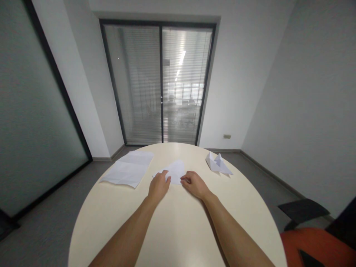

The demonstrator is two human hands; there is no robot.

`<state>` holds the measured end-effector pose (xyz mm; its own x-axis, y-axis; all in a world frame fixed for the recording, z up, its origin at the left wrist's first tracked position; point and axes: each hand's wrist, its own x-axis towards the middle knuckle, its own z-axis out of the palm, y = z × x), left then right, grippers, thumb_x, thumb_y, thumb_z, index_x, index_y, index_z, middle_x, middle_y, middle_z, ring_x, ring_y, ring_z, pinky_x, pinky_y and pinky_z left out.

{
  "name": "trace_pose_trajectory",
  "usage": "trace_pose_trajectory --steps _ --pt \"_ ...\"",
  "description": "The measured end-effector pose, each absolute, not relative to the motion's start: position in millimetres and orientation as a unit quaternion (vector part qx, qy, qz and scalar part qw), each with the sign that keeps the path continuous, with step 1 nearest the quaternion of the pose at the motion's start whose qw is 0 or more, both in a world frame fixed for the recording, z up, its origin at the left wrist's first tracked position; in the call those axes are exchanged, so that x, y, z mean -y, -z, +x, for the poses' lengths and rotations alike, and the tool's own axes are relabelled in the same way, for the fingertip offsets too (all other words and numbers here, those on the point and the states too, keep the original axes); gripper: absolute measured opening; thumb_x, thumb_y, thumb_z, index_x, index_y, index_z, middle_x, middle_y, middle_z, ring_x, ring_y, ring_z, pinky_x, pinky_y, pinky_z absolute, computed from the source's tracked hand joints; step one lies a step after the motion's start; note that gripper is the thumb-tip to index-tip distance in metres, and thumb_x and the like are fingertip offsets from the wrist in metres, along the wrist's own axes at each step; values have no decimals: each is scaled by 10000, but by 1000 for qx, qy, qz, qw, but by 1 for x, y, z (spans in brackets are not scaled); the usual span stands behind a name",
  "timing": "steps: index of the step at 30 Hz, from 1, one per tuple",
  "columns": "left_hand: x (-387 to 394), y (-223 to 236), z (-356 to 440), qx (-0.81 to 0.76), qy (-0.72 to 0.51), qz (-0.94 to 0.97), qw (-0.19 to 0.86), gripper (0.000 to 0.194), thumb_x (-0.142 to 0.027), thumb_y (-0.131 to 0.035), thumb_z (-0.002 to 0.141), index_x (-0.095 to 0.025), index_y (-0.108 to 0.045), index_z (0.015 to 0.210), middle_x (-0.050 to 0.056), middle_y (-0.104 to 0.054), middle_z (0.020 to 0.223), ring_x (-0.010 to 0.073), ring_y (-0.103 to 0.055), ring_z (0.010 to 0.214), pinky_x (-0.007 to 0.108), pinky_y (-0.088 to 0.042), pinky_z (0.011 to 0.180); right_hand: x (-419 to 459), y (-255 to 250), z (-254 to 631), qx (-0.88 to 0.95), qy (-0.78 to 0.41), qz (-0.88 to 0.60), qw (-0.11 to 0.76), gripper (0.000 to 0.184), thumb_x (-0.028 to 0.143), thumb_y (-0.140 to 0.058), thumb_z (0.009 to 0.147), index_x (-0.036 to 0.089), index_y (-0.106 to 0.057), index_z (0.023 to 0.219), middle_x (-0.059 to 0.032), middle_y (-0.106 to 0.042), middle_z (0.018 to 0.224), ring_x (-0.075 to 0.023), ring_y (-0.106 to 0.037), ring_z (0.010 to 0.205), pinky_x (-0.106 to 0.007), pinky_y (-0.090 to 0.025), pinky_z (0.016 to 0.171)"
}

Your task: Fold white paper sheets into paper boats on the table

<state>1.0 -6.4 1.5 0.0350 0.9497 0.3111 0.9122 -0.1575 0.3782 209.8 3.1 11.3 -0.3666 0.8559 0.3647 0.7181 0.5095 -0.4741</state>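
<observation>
A small white folded paper [176, 171] lies flat on the round cream table [178, 222] between my hands. My left hand [160, 184] rests on the paper's left side, its thumb spread away from its fingers. At the right edge of the same paper, my right hand [194, 184] has its fingers curled and pinched together on the border. The fingertips of the right hand partly hide that edge.
Several creased white sheets, or one large creased sheet [129, 168], lie at the table's left. A folded paper boat shape [218, 164] stands at the right. Beyond the right rim is an orange chair [314, 244] with a black armrest [303, 209].
</observation>
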Motion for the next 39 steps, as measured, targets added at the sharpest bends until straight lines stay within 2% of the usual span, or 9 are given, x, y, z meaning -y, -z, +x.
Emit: trace_pose_trajectory --steps 7,12,16,21,24,27,30,35,39 --pt "4 4 -1 -607 -264 749 -15 379 -204 -556 916 -186 -589 1293 90 -635 1257 236 -550 1164 338 -404 1015 -1 -12 206 827 -155 -454 293 252 223 -615 823 198 -775 1016 -72 -733 948 -214 -639 952 -301 -452 894" --pt "5 2 0 -577 -227 784 -17 338 -119 -495 917 -247 -699 1154 47 -667 1217 222 -567 1113 350 -430 982 4 -15 202 829 -187 -441 287 254 222 -604 813 211 -774 1003 -46 -745 915 -185 -649 799 -277 -478 766" --pt "10 -2 3 -565 -227 793 7 306 -224 -487 944 -226 -706 1158 65 -679 1209 225 -570 1128 346 -441 994 4 -12 201 826 -188 -447 287 258 233 -600 816 222 -765 1015 -38 -746 909 -177 -645 765 -281 -487 746" --pt "16 -2 7 -554 -186 811 23 466 -410 -462 957 -217 -582 1364 89 -520 1467 282 -447 1348 430 -324 1143 -1 -5 199 844 -143 -434 279 360 241 -582 847 191 -704 1183 -107 -694 1207 -229 -615 1126 -358 -433 1021" --pt "19 -1 8 -571 -142 807 44 533 -465 -403 968 -270 -469 1459 59 -388 1568 333 -311 1448 530 -240 1176 0 -4 198 840 -110 -485 217 480 347 -523 914 187 -589 1362 -153 -513 1464 -310 -431 1375 -508 -286 1144" --pt "21 -2 8 -565 -122 814 63 593 -513 -381 961 -273 -395 1503 53 -300 1610 343 -220 1487 562 -179 1192 5 -7 198 822 -106 -536 160 576 446 -482 940 223 -463 1470 -140 -377 1564 -344 -288 1459 -593 -192 1155" --pt "23 -5 8 -552 -120 822 69 617 -528 -386 949 -255 -394 1502 70 -295 1611 334 -217 1490 568 -166 1194 8 -12 199 813 -98 -553 153 545 459 -471 948 259 -481 1455 -113 -403 1554 -322 -318 1444 -567 -200 1152" --pt "26 -9 8 -524 -126 839 77 604 -496 -433 928 -246 -427 1478 72 -330 1596 311 -246 1483 554 -175 1200 4 -17 202 803 -48 -556 207 355 328 -476 948 214 -703 1195 -116 -671 1239 -248 -576 1164 -385 -351 1066" --pt "27 -8 11 -535 -114 835 63 542 -399 -382 959 -272 -417 1484 44 -323 1601 312 -242 1484 576 -186 1189 1 -12 204 818 -55 -529 218 378 293 -434 961 176 -694 1211 -126 -659 1258 -235 -565 1185 -352 -368 1062"
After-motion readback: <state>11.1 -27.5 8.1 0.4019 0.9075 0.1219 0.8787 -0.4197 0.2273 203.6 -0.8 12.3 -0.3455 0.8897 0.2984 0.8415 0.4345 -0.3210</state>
